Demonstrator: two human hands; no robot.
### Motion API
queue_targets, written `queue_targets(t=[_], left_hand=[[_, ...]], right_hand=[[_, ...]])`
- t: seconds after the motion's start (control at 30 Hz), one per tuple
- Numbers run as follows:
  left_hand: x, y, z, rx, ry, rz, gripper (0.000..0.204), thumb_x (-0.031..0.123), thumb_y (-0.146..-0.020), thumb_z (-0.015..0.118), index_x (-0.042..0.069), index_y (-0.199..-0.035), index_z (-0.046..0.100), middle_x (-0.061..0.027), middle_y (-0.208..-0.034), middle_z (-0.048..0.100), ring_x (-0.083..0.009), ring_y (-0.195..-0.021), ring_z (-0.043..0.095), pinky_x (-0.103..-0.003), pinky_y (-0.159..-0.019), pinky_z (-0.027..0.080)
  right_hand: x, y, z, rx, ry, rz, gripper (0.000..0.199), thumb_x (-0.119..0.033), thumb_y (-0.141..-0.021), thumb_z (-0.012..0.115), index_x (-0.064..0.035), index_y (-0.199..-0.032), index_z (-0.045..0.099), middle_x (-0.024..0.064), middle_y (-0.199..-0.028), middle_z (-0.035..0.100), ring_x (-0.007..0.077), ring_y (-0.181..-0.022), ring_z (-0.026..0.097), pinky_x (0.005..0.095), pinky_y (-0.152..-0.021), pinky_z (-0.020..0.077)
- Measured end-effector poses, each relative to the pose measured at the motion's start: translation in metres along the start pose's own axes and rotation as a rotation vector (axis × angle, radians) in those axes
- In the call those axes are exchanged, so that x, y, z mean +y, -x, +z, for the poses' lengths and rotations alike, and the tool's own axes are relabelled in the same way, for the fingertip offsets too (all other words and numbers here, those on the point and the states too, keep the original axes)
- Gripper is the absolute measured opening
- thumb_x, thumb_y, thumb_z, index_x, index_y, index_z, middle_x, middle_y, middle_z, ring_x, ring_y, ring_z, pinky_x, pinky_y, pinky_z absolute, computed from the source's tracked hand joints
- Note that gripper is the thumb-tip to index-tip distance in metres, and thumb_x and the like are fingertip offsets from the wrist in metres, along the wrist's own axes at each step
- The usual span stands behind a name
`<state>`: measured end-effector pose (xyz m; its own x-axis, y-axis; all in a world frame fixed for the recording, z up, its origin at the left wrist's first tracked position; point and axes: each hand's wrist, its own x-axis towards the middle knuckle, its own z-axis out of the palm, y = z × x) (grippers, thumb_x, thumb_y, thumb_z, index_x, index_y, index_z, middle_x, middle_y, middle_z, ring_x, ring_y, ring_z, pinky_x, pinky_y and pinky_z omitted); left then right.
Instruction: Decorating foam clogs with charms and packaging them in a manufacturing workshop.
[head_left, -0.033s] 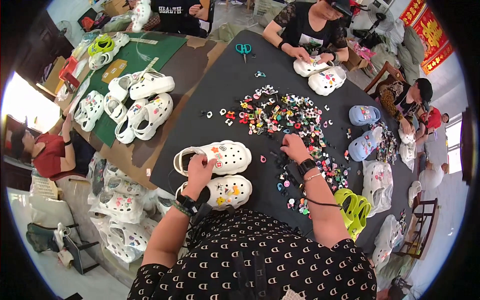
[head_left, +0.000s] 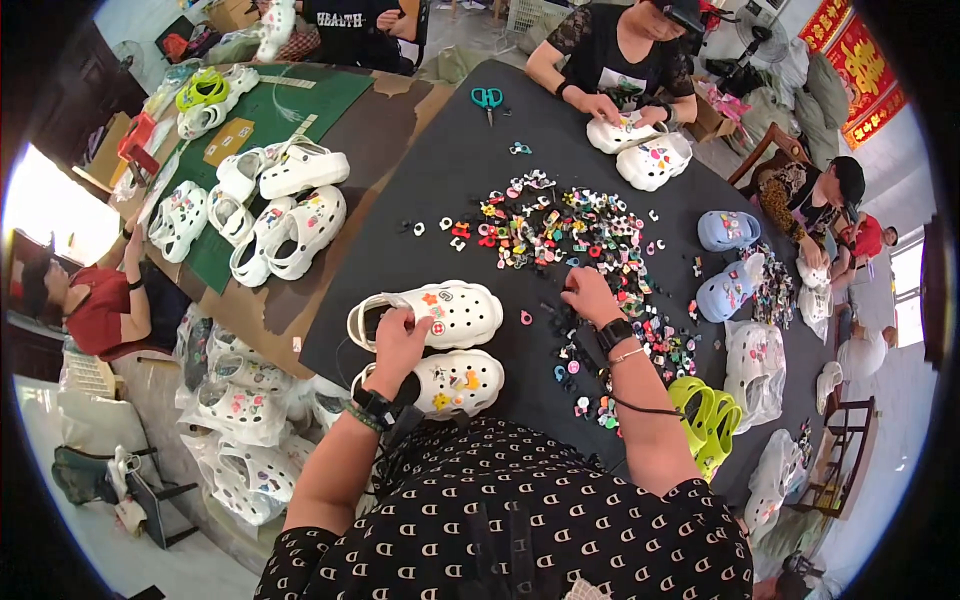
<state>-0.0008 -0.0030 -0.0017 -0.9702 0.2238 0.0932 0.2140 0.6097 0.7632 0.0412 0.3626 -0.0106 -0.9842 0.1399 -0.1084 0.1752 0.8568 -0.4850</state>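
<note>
Gold-lettered wall banners (head_left: 858, 75), hand-touched clog (head_left: 468, 313)

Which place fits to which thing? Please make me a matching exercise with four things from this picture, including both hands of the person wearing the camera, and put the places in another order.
Things:
1. Left hand
2. Right hand
3. Scissors
4. Pair of lime-green clogs

Places:
A. On the dark table, farther from the wearer than the heap of charms
B. Beside the right forearm
C. At the edge of the heap of charms, fingers curled
D. At the opening of a white clog

Right pairs: 1-D, 2-C, 3-A, 4-B
</note>
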Motion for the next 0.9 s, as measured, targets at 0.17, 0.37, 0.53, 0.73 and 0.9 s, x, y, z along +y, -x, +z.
queue_targets(t=[0.17,0.37,0.53,0.73,0.9], left_hand=[[0.003,-0.001,0.001,-0.011,0.004,-0.006,0.034,0.023,-0.079,0.075,-0.002,-0.073,0.053,-0.0131,-0.073,0.051,-0.0266,-0.065,0.050,-0.038,-0.059,0.041],[0.003,-0.002,0.003,-0.005,0.002,0.004,0.033,0.024,-0.078,0.075,-0.002,-0.074,0.054,-0.0143,-0.074,0.053,-0.0280,-0.067,0.053,-0.038,-0.061,0.043],[-0.002,-0.002,0.002,-0.005,-0.018,0.008,0.033,0.024,-0.078,0.074,-0.002,-0.074,0.054,-0.0144,-0.075,0.054,-0.0286,-0.068,0.053,-0.039,-0.061,0.043],[0.007,-0.003,0.003,0.022,0.063,0.000,0.033,0.022,-0.076,0.074,-0.003,-0.068,0.053,-0.0166,-0.071,0.053,-0.0323,-0.067,0.053,-0.042,-0.061,0.041],[0.000,-0.002,0.002,-0.031,0.033,-0.037,0.033,0.024,-0.079,0.074,-0.002,-0.073,0.055,-0.0138,-0.074,0.053,-0.0280,-0.067,0.053,-0.038,-0.060,0.043]], right_hand=[[0.000,0.008,0.000,0.172,-0.051,-0.044,0.011,-0.008,-0.076,0.064,-0.0024,-0.084,0.059,0.0138,-0.077,0.062,0.0319,-0.079,0.060,0.0403,-0.072,0.0482],[-0.006,0.014,0.007,0.048,-0.396,0.153,0.012,-0.010,-0.083,0.063,0.0000,-0.089,0.059,0.0105,-0.074,0.066,0.0196,-0.062,0.064,0.0321,-0.058,0.0503],[-0.051,0.007,0.012,0.009,-0.524,0.053,0.016,-0.014,-0.086,0.063,-0.0006,-0.094,0.061,0.0067,-0.075,0.065,0.0128,-0.063,0.064,0.0283,-0.055,0.0510],[-0.119,-0.005,0.031,-0.201,-0.568,-0.097,0.019,-0.012,-0.082,0.068,-0.0020,-0.097,0.062,0.0127,-0.080,0.067,0.0209,-0.072,0.065,0.0329,-0.065,0.0507],[-0.150,-0.009,0.039,-0.189,-0.349,-0.234,0.014,-0.007,-0.080,0.067,-0.0011,-0.091,0.062,0.0130,-0.081,0.065,0.0236,-0.069,0.064,0.0333,-0.064,0.0508]])
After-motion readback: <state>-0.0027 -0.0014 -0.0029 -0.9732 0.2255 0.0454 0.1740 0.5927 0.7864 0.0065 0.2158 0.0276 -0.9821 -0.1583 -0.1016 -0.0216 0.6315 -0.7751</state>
